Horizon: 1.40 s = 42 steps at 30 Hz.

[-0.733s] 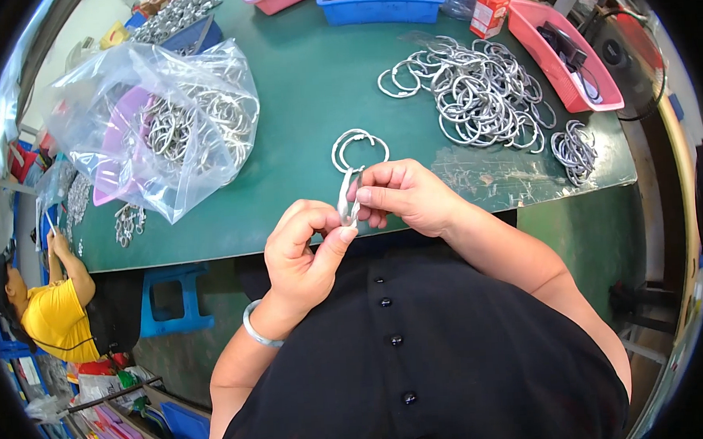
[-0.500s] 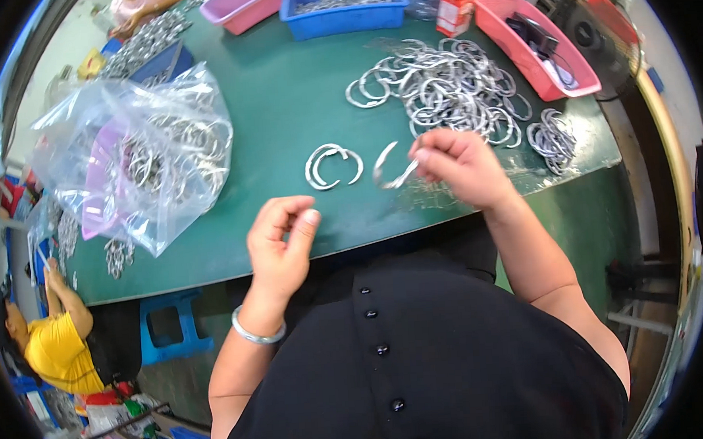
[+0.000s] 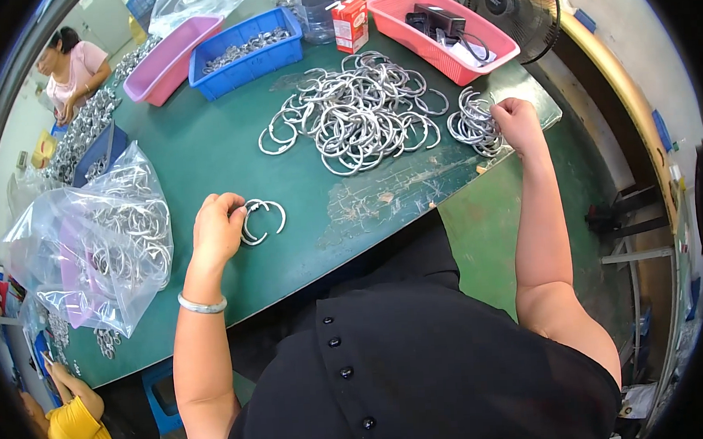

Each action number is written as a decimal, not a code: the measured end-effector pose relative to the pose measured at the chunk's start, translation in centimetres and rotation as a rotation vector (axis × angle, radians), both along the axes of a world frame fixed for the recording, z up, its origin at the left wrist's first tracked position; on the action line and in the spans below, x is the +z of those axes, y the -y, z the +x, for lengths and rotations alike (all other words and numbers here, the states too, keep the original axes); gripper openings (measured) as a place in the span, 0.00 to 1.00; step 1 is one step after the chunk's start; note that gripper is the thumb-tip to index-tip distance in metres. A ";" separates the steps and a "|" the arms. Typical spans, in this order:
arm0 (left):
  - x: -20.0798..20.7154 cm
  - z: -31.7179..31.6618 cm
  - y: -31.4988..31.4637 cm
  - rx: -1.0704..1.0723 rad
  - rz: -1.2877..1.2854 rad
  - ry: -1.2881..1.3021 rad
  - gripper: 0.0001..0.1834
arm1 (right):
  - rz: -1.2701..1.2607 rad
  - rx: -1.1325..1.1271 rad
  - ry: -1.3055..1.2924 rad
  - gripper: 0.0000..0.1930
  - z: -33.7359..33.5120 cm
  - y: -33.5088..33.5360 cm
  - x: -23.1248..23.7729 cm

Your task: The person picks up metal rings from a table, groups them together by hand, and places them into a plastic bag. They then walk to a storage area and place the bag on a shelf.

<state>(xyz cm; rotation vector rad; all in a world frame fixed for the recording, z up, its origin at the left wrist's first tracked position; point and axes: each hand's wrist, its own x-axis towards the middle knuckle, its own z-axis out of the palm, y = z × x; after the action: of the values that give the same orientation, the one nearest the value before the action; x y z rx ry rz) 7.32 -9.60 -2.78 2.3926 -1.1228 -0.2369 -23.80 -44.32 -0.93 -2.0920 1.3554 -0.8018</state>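
Note:
My left hand (image 3: 219, 230) rests at the table's front, thumb and fingers closed on the edge of a silver open-ended bangle (image 3: 251, 239). Another open-ended bangle (image 3: 281, 215) lies against it. Out to the right, my right hand (image 3: 519, 125) pinches a silver open-ended bangle at the small bangle pile (image 3: 474, 126), its fingertips at the pile's right side. Those fingers partly hide what they grip. Between my hands, farther back, spreads a large heap of silver bangles (image 3: 358, 116).
A clear plastic bag (image 3: 42, 228) with bangles stands at left. Behind are a pink tray (image 3: 170, 62), a blue tray (image 3: 248, 70) of metal parts, a red carton (image 3: 350, 25) and a pink basket (image 3: 461, 71) with a black adapter. A fan (image 3: 514, 8) stands beyond; two people are at left.
My right hand has carried its bangle from the middle of the table to the small pile at right. My left hand has reached the loose bangles. The whole view has turned.

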 end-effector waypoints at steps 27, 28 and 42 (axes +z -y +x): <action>1.9 -6.5 -6.8 0.276 -0.894 -1.184 0.02 | 0.697 1.234 0.357 0.08 15.3 -23.9 -0.3; 1.8 -6.8 -7.3 0.261 -0.941 -1.188 0.03 | 0.744 1.225 0.356 0.07 15.4 -24.4 0.2; 0.6 -8.1 -8.3 0.088 -1.055 -1.446 0.09 | 0.563 1.340 0.530 0.08 16.6 -26.7 2.7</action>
<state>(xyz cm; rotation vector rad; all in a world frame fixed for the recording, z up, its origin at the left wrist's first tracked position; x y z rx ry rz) -0.81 -1.30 -2.21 0.8464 -0.2353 -0.8693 -7.20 -17.66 1.81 -1.6130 -0.2153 -0.2532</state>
